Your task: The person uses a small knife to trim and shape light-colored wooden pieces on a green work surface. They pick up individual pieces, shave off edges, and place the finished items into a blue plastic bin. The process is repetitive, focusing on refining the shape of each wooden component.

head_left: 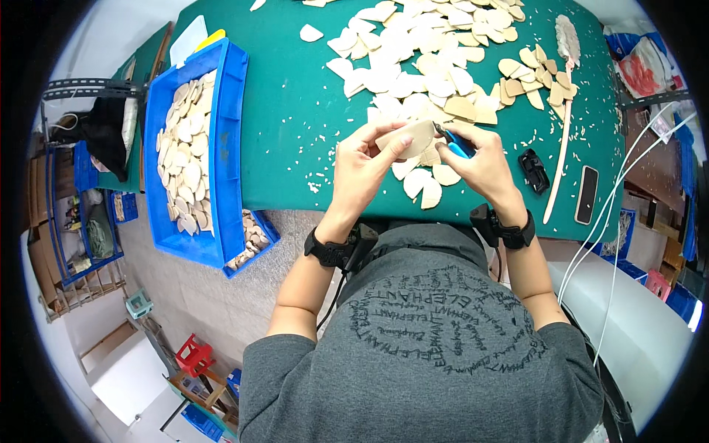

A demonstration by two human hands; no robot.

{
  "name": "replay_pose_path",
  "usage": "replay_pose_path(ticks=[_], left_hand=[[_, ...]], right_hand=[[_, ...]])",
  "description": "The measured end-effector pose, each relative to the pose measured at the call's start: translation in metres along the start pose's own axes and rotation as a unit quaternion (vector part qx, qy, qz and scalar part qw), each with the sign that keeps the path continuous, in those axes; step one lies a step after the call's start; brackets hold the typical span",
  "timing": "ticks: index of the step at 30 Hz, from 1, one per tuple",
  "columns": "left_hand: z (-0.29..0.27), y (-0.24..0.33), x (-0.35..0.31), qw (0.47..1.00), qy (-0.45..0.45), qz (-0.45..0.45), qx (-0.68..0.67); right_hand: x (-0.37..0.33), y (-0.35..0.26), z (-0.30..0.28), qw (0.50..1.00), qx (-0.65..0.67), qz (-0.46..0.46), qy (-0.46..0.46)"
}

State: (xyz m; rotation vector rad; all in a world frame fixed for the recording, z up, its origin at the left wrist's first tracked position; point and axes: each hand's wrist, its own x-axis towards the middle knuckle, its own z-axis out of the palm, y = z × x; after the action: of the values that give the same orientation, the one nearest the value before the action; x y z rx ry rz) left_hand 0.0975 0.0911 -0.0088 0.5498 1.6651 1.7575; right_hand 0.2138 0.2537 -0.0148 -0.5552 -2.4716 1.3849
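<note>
My left hand (368, 164) is closed on a flat beige half-round piece (419, 139), with the thumb on top. My right hand (480, 164) grips blue-handled cutting pliers (459, 146), whose dark jaws are at the right edge of that piece. Both hands are just above the front part of the green table (295, 118). Below and beyond them lie loose beige pieces (422, 186), and a large heap (421, 70) of similar pieces spreads further back. Small pale offcuts are scattered around.
At the left stands a blue crate (231, 148) filled with beige pieces, a second blue bin (258, 247) partly under it. To the right lie a black object (533, 171), a long-handled brush (559, 162) and a phone (586, 195). White cables (609, 193) hang at the right edge.
</note>
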Motion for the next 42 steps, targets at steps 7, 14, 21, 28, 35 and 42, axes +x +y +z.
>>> replay_pose_path(ticks=[7, 14, 21, 28, 35, 42], left_hand=[[0.0, -0.001, -0.004, 1.0, 0.014, 0.012, -0.004], [-0.008, -0.002, -0.005, 1.0, 0.013, -0.007, -0.016], [-0.077, -0.002, -0.01, 0.982, 0.181, 0.046, 0.024], [-0.221, -0.022, 0.009, 0.854, 0.517, 0.025, -0.049], [0.002, -0.115, 0.046, 0.895, -0.025, 0.069, 0.44], [0.018, -0.13, 0.054, 0.944, -0.078, -0.032, 0.321]], right_hand=[[0.002, -0.002, 0.001, 0.999, 0.035, 0.008, -0.025], [0.002, -0.003, 0.009, 0.998, 0.061, 0.003, -0.027], [0.0, 0.007, 0.008, 0.994, 0.096, 0.054, 0.011], [-0.013, 0.028, -0.002, 0.988, 0.124, 0.072, 0.052], [-0.027, 0.03, -0.007, 0.987, 0.1, 0.085, 0.088], [-0.04, 0.03, -0.011, 0.981, 0.117, 0.127, 0.091]])
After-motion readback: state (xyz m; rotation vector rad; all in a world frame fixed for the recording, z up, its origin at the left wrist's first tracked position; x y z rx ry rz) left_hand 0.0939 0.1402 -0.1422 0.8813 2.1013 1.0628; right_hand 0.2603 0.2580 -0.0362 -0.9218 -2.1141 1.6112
